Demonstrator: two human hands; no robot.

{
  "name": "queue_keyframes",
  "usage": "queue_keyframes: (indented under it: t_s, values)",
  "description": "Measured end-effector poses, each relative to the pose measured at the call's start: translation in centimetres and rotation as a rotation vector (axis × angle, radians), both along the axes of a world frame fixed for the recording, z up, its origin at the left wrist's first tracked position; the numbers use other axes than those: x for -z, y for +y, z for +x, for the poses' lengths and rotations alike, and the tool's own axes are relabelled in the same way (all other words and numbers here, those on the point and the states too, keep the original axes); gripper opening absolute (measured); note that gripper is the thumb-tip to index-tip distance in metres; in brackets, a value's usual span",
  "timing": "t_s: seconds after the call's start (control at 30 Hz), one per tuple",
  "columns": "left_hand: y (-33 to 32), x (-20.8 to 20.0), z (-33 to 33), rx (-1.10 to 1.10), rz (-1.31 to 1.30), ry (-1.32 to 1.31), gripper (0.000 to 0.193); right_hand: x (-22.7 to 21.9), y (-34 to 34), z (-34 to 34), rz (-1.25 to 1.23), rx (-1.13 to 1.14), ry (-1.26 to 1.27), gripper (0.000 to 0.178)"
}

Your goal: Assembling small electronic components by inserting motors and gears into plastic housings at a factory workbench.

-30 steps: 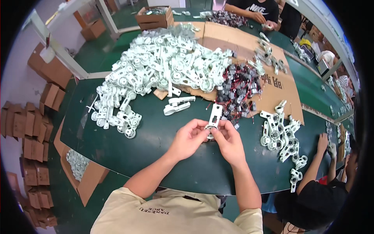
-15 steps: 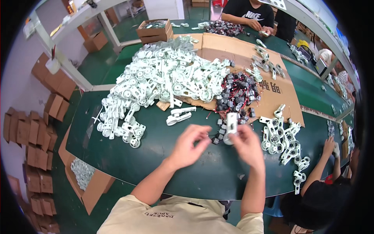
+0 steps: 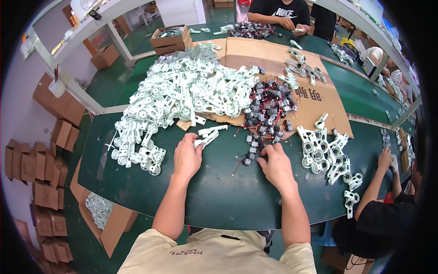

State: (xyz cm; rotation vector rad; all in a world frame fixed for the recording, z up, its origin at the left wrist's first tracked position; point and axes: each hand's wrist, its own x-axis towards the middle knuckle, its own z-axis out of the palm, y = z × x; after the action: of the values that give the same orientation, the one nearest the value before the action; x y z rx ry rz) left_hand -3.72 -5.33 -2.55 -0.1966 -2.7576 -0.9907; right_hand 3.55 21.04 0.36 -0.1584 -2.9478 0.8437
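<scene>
My left hand (image 3: 187,154) is closed on the near end of a white plastic housing (image 3: 211,138), a long arm-shaped part lying on the green table (image 3: 228,192). A second white housing lies just beyond it. At the near edge of a heap of small grey motors (image 3: 270,107) with red and black wires is my right hand (image 3: 276,165). Its thumb and fingers are apart beside the nearest loose motors (image 3: 251,150); whether they touch one is unclear. A big pile of white housings (image 3: 182,86) spreads beyond my left hand.
Right of my right hand lies a group of housings (image 3: 319,153). Under the motors is a flat cardboard sheet (image 3: 328,109). An open carton (image 3: 171,39) stands at the back left. A co-worker's hand (image 3: 384,160) is at the right; another person's hands (image 3: 292,26) work at the far side.
The white housing that was in my right hand is no longer there, and that hand is now at the motors. My left hand has moved left and taken hold of a housing. The view has shifted slightly.
</scene>
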Motion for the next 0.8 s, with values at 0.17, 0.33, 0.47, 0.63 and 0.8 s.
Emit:
queue_keyframes:
  t_s: [0.17,0.33,0.47,0.63,0.8]
  values:
    - [0.1,-1.2,0.7,-0.002,0.012,-0.174,0.026,-0.3,0.0,-0.1,0.073,0.114,0.096,0.035]
    - [1.9,-2.5,1.9,0.17,0.523,-0.521,0.041,1.7,1.5,-0.5,-0.018,0.093,0.064,0.036]
    - [1.8,-2.4,1.8,0.266,0.824,-0.786,0.044,1.4,0.5,-0.5,0.107,0.105,0.178,0.035]
    - [1.7,-2.2,1.5,0.247,1.338,-0.879,0.043,0.6,1.6,-0.8,-0.069,0.102,0.046,0.034]
    - [1.7,-1.9,0.6,0.277,1.459,-0.866,0.039,1.0,3.1,-1.5,-0.391,0.189,-0.014,0.031]
